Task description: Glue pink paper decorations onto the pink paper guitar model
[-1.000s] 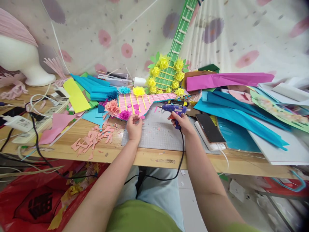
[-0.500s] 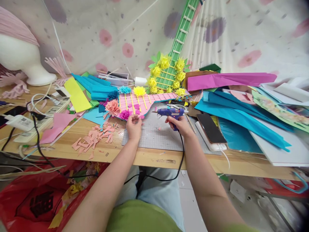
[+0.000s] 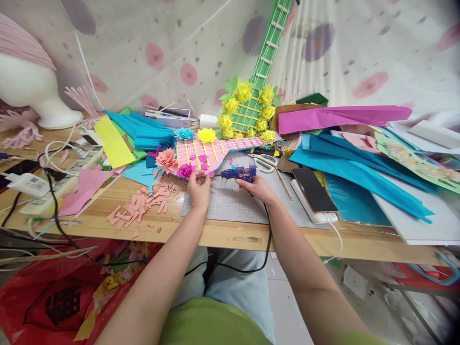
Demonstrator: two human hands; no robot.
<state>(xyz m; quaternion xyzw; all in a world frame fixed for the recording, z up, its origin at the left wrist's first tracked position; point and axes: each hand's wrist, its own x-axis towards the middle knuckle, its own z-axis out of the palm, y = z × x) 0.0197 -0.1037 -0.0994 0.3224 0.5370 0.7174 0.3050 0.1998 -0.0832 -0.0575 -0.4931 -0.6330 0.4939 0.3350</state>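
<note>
My right hand [image 3: 258,188] grips a blue glue gun [image 3: 237,173] with its nozzle pointing left, close to my left hand [image 3: 200,188]. The left hand's fingers pinch a small pink paper piece [image 3: 205,175] at the lower edge of a pink paper guitar [image 3: 215,151], which is trimmed with paper flowers. Both hands are over a grey cutting mat [image 3: 233,203]. The gun's black cord [image 3: 268,235] hangs off the table edge.
A green paper guitar [image 3: 264,67] leans against the curtain. Pink paper scraps [image 3: 142,205] lie left of the mat. Scissors [image 3: 264,163], a phone [image 3: 312,190] and blue and magenta paper sheets [image 3: 352,167] are at the right. Power strips and cables [image 3: 43,179] are at the left.
My right hand has brought the glue gun down and to the left, so its nozzle is now near my left hand's fingers. The left hand stayed in place.
</note>
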